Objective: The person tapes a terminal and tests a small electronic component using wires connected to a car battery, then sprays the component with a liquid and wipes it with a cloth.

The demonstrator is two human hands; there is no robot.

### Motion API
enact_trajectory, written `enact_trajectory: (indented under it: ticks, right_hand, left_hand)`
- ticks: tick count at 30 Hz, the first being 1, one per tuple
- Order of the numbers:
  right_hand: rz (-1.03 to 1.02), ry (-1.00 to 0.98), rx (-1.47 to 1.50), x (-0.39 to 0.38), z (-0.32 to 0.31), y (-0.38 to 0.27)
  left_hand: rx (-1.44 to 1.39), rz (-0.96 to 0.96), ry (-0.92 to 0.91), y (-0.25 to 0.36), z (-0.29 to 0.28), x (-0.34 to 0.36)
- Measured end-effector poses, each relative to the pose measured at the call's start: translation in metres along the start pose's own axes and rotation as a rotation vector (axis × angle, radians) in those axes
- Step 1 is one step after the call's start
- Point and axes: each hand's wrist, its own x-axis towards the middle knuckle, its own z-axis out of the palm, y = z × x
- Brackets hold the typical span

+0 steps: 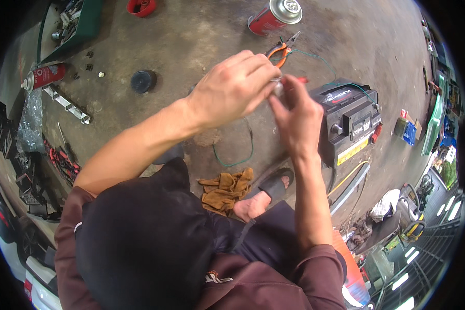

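My left hand [233, 87] reaches over from the left with its fingers closed, their tips meeting the right hand. Between thumb and fingers, my right hand [300, 116] pinches a small pale, shiny piece [279, 90], too blurred to name. What the left fingers hold is hidden. A thin green wire [253, 149] hangs in a loop below the hands; its upper end is lost behind them. More green wire [320, 58] runs past orange-handled pliers [281, 51] to a black car battery [349, 121], just right of my right hand.
On the concrete floor stand a red spray can [269, 19], a black round cap [143, 81] and a green toolbox [70, 31]. Another red can [45, 76] lies at the left. Brown work gloves [226, 190] lie by my foot. Red-handled tools [63, 157] are at far left.
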Motion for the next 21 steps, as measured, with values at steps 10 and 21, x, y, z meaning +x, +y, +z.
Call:
enact_trajectory:
  ticks: [10, 21]
  right_hand:
    - [0.139, 0.216, 0.171, 0.012, -0.006, 0.003]
    - [0.044, 0.24, 0.315, 0.01, 0.006, 0.021]
  left_hand:
    - [0.334, -0.108, -0.65, -0.051, 0.07, -0.108]
    - [-0.764, -0.726, -0.456, 0.025, -0.025, -0.037]
